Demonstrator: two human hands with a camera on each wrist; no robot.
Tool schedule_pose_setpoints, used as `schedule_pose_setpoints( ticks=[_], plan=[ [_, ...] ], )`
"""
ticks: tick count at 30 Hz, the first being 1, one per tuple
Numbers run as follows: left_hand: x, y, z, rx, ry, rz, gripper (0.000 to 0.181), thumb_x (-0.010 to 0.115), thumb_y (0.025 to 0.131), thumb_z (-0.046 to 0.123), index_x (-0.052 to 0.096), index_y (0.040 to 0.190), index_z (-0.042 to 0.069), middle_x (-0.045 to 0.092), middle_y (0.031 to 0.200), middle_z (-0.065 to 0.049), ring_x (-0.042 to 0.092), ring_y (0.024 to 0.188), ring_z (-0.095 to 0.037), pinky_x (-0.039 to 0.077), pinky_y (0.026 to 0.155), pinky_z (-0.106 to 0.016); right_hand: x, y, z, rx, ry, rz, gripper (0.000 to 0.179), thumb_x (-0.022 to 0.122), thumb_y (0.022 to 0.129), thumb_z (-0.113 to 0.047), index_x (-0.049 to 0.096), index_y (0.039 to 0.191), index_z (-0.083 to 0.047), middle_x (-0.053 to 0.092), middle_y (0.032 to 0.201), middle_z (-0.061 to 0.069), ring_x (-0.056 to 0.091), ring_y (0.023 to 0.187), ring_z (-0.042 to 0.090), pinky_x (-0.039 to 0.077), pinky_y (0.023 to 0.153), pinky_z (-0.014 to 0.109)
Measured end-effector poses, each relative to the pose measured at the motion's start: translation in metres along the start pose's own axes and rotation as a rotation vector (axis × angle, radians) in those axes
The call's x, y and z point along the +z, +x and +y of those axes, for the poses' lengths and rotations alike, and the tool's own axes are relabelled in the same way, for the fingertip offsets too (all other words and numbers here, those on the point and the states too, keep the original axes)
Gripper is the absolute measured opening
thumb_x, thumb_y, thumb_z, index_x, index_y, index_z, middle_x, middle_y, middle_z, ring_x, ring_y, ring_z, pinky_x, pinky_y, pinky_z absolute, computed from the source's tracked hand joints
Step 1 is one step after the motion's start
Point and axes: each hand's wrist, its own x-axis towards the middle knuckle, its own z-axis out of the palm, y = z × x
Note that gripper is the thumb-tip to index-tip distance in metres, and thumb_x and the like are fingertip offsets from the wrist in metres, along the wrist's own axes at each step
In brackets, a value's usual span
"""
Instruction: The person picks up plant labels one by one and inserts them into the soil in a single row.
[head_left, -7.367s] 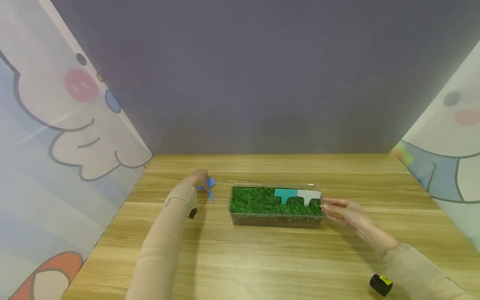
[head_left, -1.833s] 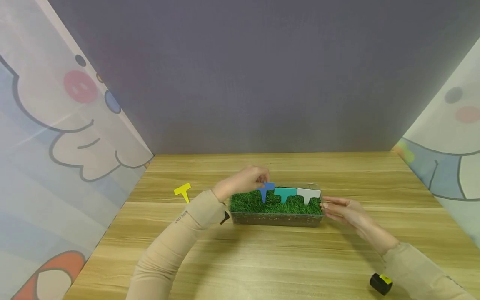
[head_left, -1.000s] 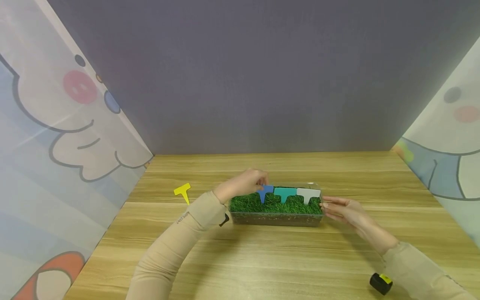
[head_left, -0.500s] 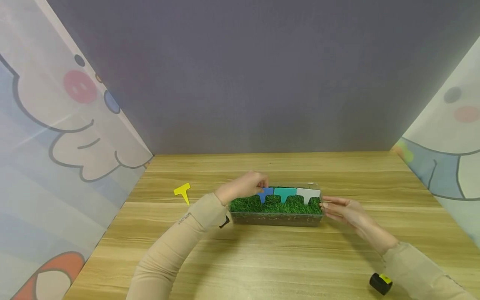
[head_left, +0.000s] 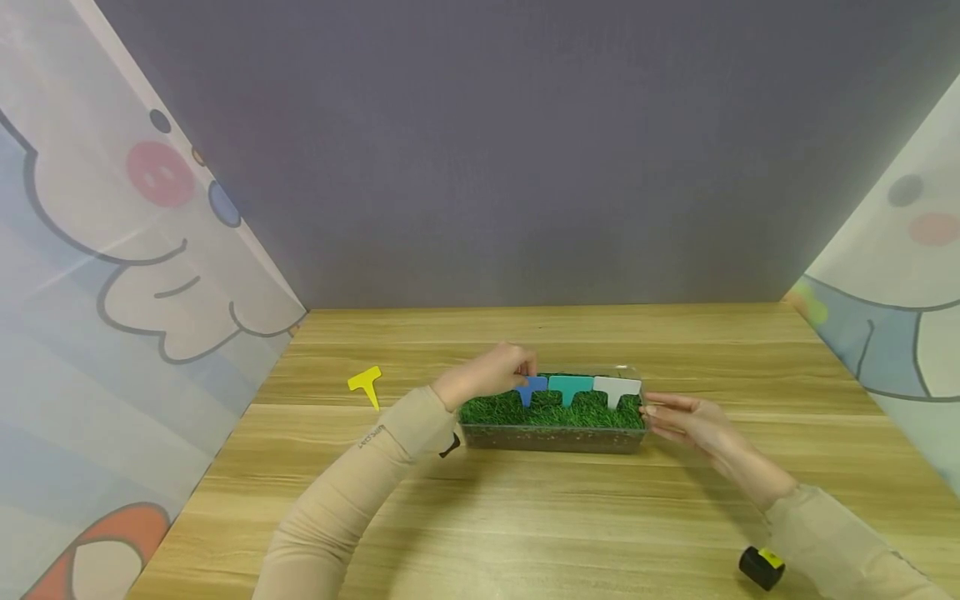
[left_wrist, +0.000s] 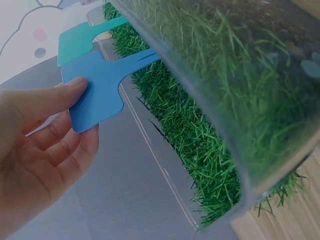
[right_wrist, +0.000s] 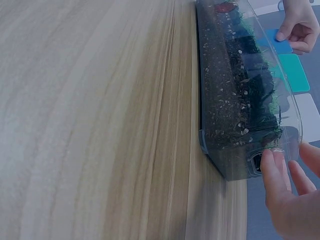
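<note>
A clear planter box [head_left: 551, 439] of green grass [right_wrist: 270, 85] over dark soil lies across the table. My left hand [head_left: 491, 371] pinches the head of a blue T-shaped plant label [left_wrist: 97, 90] between thumb and fingers, and its stem goes down into the grass. To its right stand a teal plant label [head_left: 570, 387] and a white plant label [head_left: 617, 388], side by side in a row. With extended fingers, my right hand [head_left: 697, 429] touches the box's right end, near the rim. A yellow plant label [head_left: 365, 386] lies on the table, left of the box.
On the wooden table [head_left: 570, 533], a black cylinder with a yellow mark [head_left: 762, 568] lies near the right forearm. A dark wrist-camera part [head_left: 450, 446] shows under the left wrist. A grey panel [head_left: 525, 167] rises behind, and cartoon-printed sheets [head_left: 120, 275] flank the table.
My left hand has carried the blue label from the left of the table to the box. Over the last second the label has sunk slightly into the grass. The right hand has stayed put.
</note>
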Motion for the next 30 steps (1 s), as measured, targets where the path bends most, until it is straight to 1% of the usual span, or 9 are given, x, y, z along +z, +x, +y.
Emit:
schedule_pose_setpoints(
  ticks=[3,6,10,17,23,30],
  plan=[
    [0.0000,0.0002,0.0006,-0.003,0.000,-0.003,0.013,0.058,0.084,0.003,0.060,0.096,0.001,0.058,0.086,-0.003,0.053,0.075,-0.011,0.045,0.066,-0.018,0.0002,0.0000,-0.0001,0.002,0.000,0.002,0.043,0.060,0.082,-0.005,0.048,0.123,-0.001,0.063,0.103,0.004,0.061,0.091,0.011,0.045,0.085,0.028],
    [-0.0002,0.0007,0.0012,-0.007,-0.003,-0.005,0.010,0.058,0.084,0.003,0.060,0.094,0.004,0.058,0.085,-0.002,0.053,0.074,-0.010,0.045,0.065,-0.018,0.0001,0.0000,-0.0001,0.003,0.008,0.005,0.042,0.060,0.082,-0.005,0.048,0.123,-0.001,0.063,0.104,0.006,0.061,0.092,0.012,0.045,0.085,0.028],
    [0.0002,0.0014,0.0017,-0.007,0.005,-0.003,0.009,0.057,0.085,0.004,0.060,0.093,0.007,0.058,0.086,-0.001,0.053,0.074,-0.008,0.045,0.065,-0.018,-0.0005,-0.0007,0.0003,0.002,0.016,0.003,0.038,0.060,0.082,-0.005,0.053,0.119,-0.006,0.063,0.104,0.004,0.061,0.093,0.012,0.045,0.085,0.027],
    [0.0009,0.0020,0.0016,-0.008,0.013,-0.001,0.010,0.058,0.084,0.005,0.060,0.094,0.008,0.058,0.085,-0.001,0.053,0.075,-0.009,0.045,0.066,-0.018,-0.0002,-0.0004,0.0012,0.000,0.036,-0.007,0.028,0.060,0.082,-0.004,0.061,0.108,-0.015,0.064,0.101,0.001,0.061,0.092,0.011,0.045,0.084,0.026],
    [-0.0013,0.0021,0.0028,-0.017,0.016,-0.013,0.014,0.059,0.084,0.007,0.060,0.098,0.007,0.058,0.085,0.000,0.053,0.076,-0.009,0.045,0.067,-0.017,0.0001,0.0003,0.0011,-0.002,0.038,-0.011,0.028,0.060,0.082,-0.005,0.061,0.108,-0.015,0.064,0.100,0.001,0.061,0.092,0.011,0.045,0.085,0.026],
    [-0.0069,-0.0009,0.0020,-0.028,-0.011,-0.018,0.017,0.061,0.084,0.011,0.062,0.100,0.009,0.060,0.087,0.001,0.055,0.078,-0.008,0.046,0.068,-0.017,-0.0004,-0.0004,0.0012,-0.007,0.038,-0.018,0.029,0.060,0.083,-0.004,0.060,0.110,-0.014,0.063,0.102,0.002,0.061,0.093,0.012,0.045,0.085,0.027]
  ],
)
